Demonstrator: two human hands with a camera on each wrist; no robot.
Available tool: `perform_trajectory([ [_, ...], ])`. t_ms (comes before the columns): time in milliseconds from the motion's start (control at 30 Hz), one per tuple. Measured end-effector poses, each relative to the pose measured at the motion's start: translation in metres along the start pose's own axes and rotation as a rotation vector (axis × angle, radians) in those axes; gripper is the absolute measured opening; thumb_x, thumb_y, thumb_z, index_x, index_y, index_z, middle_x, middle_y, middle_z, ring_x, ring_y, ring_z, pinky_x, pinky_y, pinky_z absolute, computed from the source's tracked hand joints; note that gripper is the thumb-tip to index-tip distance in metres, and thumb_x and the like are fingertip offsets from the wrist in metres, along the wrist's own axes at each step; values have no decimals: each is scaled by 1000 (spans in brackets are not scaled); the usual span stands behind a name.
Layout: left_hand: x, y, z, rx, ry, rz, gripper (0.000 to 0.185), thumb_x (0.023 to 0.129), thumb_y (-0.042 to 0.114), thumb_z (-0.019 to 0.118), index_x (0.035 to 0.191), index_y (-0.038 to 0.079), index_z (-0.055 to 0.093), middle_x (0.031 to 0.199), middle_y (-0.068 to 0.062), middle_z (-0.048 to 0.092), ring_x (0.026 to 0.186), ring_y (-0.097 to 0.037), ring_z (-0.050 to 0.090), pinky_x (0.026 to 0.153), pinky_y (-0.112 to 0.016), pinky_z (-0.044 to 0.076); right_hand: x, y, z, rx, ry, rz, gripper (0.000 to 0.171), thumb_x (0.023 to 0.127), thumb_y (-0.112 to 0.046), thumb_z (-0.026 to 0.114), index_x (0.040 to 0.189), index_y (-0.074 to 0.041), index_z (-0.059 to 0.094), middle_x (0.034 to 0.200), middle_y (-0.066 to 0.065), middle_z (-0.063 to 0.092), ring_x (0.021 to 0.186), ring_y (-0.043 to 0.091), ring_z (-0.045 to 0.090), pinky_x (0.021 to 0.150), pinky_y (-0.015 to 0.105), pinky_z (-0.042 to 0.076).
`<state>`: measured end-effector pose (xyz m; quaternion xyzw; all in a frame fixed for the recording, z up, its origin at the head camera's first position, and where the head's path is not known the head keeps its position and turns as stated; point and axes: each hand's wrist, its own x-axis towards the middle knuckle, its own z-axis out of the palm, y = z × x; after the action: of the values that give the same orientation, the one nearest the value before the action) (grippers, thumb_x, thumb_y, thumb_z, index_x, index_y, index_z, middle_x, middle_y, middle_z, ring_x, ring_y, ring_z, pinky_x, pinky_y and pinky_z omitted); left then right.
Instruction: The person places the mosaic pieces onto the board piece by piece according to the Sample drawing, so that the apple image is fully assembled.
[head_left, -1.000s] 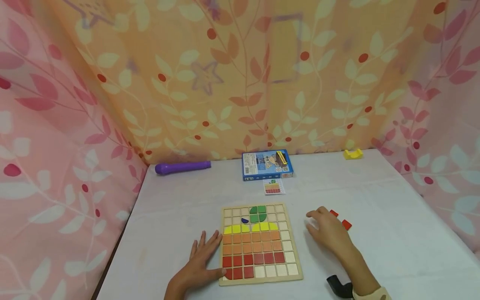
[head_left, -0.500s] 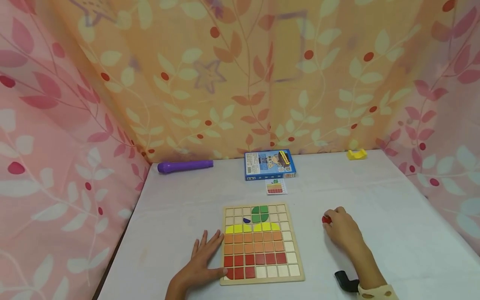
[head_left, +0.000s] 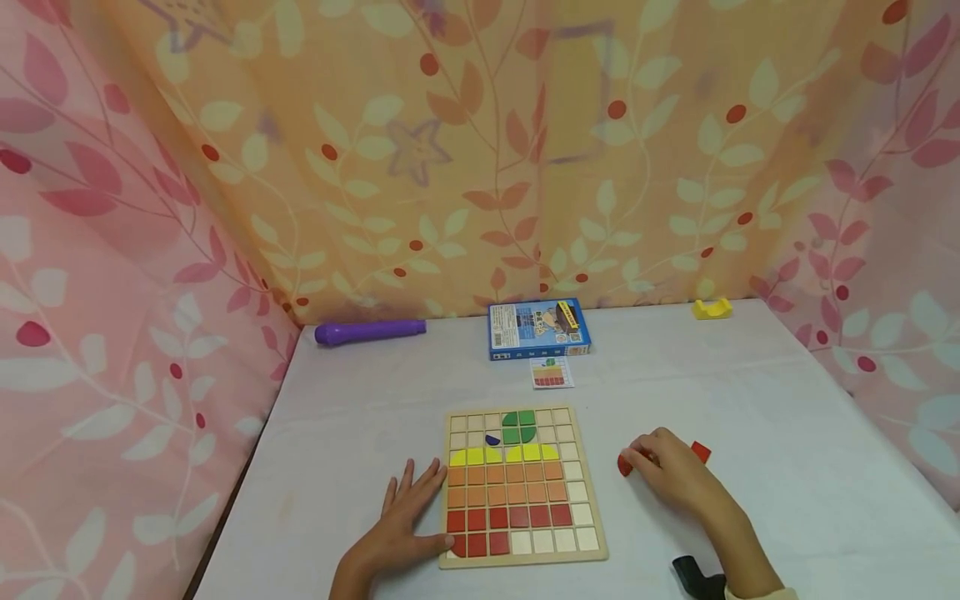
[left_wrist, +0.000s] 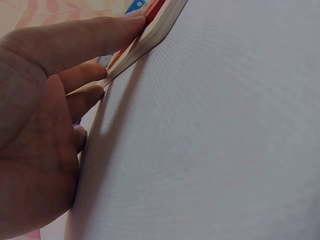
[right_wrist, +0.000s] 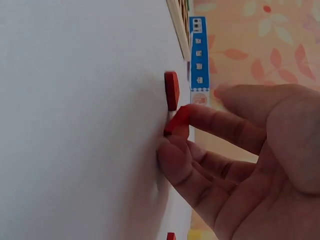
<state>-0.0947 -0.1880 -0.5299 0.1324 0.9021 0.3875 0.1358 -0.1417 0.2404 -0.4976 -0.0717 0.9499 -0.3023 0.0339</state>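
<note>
My left hand (head_left: pixel 401 525) lies spread at the left side of a wooden grid board (head_left: pixel 602 533), thumb at its lower left corner. In the left wrist view the thumb and fingertips touch the board's edge. Red, orange, yellow and green tiles, and a small dark blue piece (head_left: pixel 492 440), sit on the board. Right of it, my right hand (head_left: pixel 667 469) pinches a tilted red tile (right_wrist: pixel 180 121) between its fingertips. Just beyond the fingertips a round-edged red tile (head_left: pixel 624 464) lies on the table. Another red tile (head_left: pixel 701 452) shows behind the hand.
Behind the board lie a small pattern card (head_left: pixel 552 374) and a blue box (head_left: pixel 540 329). A purple microphone-shaped stick (head_left: pixel 371 332) is at the back left, a yellow piece (head_left: pixel 712 309) at the back right. Near the right wrist is a black angled piece (head_left: pixel 697 577). Patterned curtains border the table.
My right hand has reached right over the red tiles, then come back a little left and nearer. A round-edged red tile has shifted left towards the board. The left hand stays put.
</note>
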Motion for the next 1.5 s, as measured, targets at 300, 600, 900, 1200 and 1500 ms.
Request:
perform_trajectory([
  [300,1,0,0,18,-14,-24,98,76,44,83,158,18,35,164,-5,25,151,-38,-8,114,-63,-11,-8,8,-3,-52,40,-35,17,79,0,75,90,-13,71,84,0,57,73,15,49,63,31,46],
  [600,1,3,-1,20,-14,-28,98,76,44,83,158,17,35,164,-6,26,151,-38,-8,114,-63,-11,-13,-18,11,-92,148,-149,23,76,1,78,91,-14,71,85,-7,60,78,11,54,73,34,55],
  [900,2,3,-1,25,-14,-55,98,75,44,83,158,20,35,164,-3,25,152,-36,-9,115,-62,-11,-23,-69,56,-1,-16,-555,20,76,-3,80,89,-15,71,85,-14,58,77,2,50,68,21,50],
  [1200,2,1,-1,9,-12,-39,98,76,44,83,158,20,35,165,-3,24,151,-37,-9,115,-62,-12,-21,-106,92,-7,-28,-900,15,77,-5,82,83,-17,75,85,-12,59,80,1,53,74,6,40],
  [1500,0,2,0,-8,-7,-36,97,76,40,84,157,20,36,164,-4,25,151,-37,-9,114,-62,-13,-28,-112,101,2,-14,-936,15,79,-6,82,78,-19,75,82,-13,57,78,2,49,73,5,36],
])
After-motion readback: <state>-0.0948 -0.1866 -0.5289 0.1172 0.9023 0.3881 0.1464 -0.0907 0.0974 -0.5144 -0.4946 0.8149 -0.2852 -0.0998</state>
